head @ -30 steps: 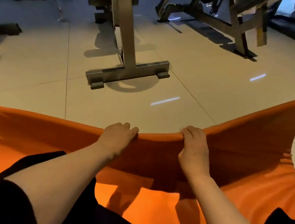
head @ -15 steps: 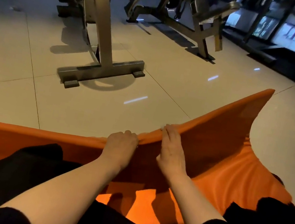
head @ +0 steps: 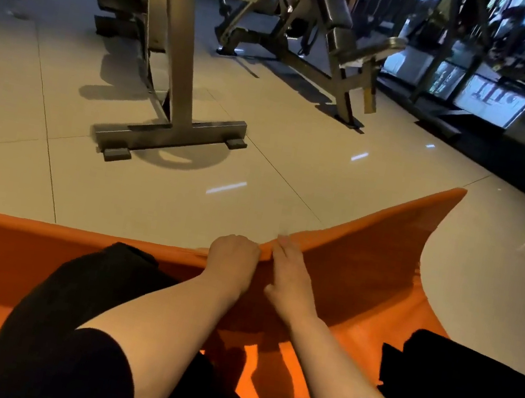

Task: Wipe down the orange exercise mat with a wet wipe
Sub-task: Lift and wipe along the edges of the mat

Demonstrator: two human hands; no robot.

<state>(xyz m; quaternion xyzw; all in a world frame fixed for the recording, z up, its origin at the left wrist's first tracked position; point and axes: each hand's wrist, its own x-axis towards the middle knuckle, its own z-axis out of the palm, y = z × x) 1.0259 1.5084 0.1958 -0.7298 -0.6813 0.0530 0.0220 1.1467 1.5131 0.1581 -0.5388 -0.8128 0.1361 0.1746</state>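
The orange exercise mat point(head: 362, 278) lies across the floor in front of me, its far edge lifted and its right corner sticking up. My left hand point(head: 232, 261) grips that raised far edge with curled fingers. My right hand point(head: 288, 274) pinches the same edge right beside it, the two hands almost touching. My black-clad legs rest on the mat. No wet wipe is visible.
A metal bench stand point(head: 170, 138) sits on the pale tiled floor point(head: 256, 184) just beyond the mat. Another bench frame point(head: 313, 54) stands further back. A dark platform point(head: 517, 161) and glass wall run along the right.
My hands have slid closer together along the mat's lifted edge. The camera view has turned to the right, and the mat's raised right corner now stands nearer.
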